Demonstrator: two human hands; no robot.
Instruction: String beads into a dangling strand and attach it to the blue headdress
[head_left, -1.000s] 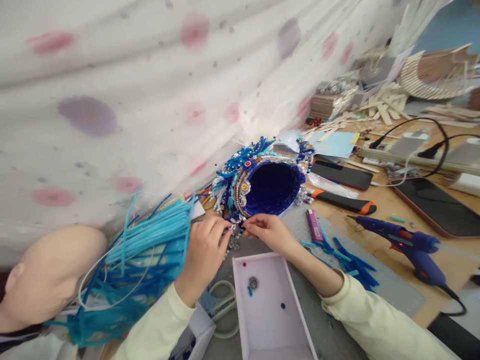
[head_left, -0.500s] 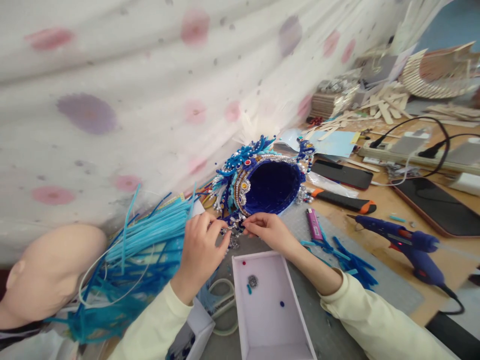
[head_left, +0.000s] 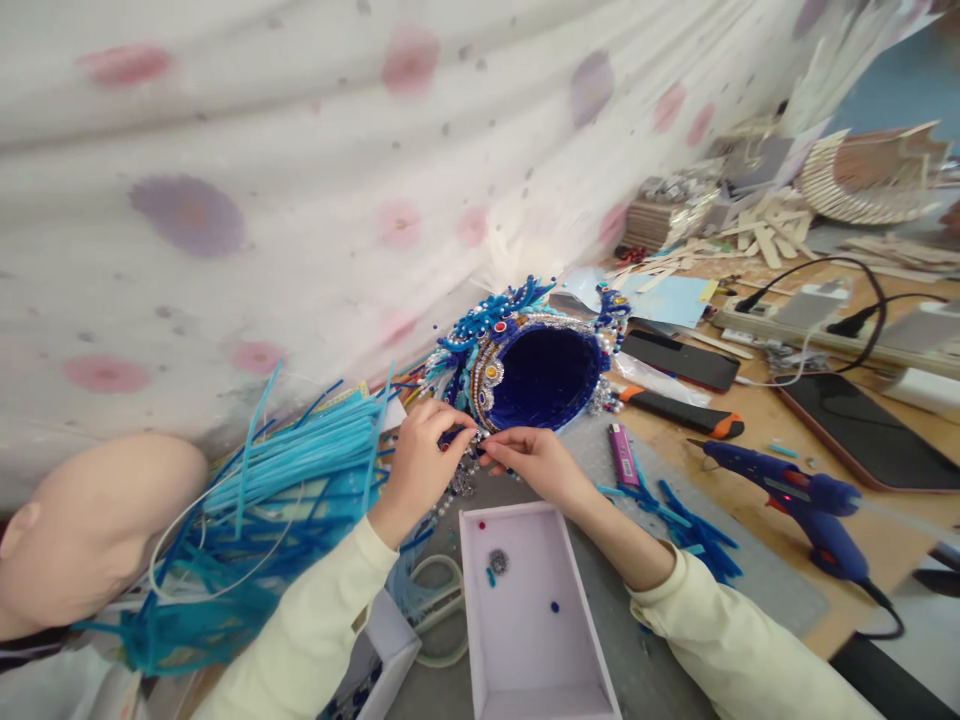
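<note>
A blue beaded headdress [head_left: 547,378] lies on its side, its dark blue hollow facing me. Gold and silver trim, pearls and blue fuzzy stems cover its outside. At its lower left edge, my left hand [head_left: 427,455] pinches a strand of beads [head_left: 463,482] between thumb and forefinger. My right hand [head_left: 534,462] comes in from the other side, its thumb and fingertips closed together at the same beads; the small piece between them is too hidden to name. Just below the hands stands a shallow white box [head_left: 525,640] with a few small beads and a silver ornament inside.
Blue pipe cleaners [head_left: 300,450] and a mannequin head [head_left: 112,530] are at left. Scissors [head_left: 442,600] lie beside the box. To the right are a purple lighter [head_left: 622,455], a utility knife [head_left: 682,410], a glue gun [head_left: 795,500], phones [head_left: 870,425] and a power strip [head_left: 795,325].
My left hand has moved right and slightly up, bringing its fingertips closer to those of my right hand. The view has shifted a little; the headdress stays in place.
</note>
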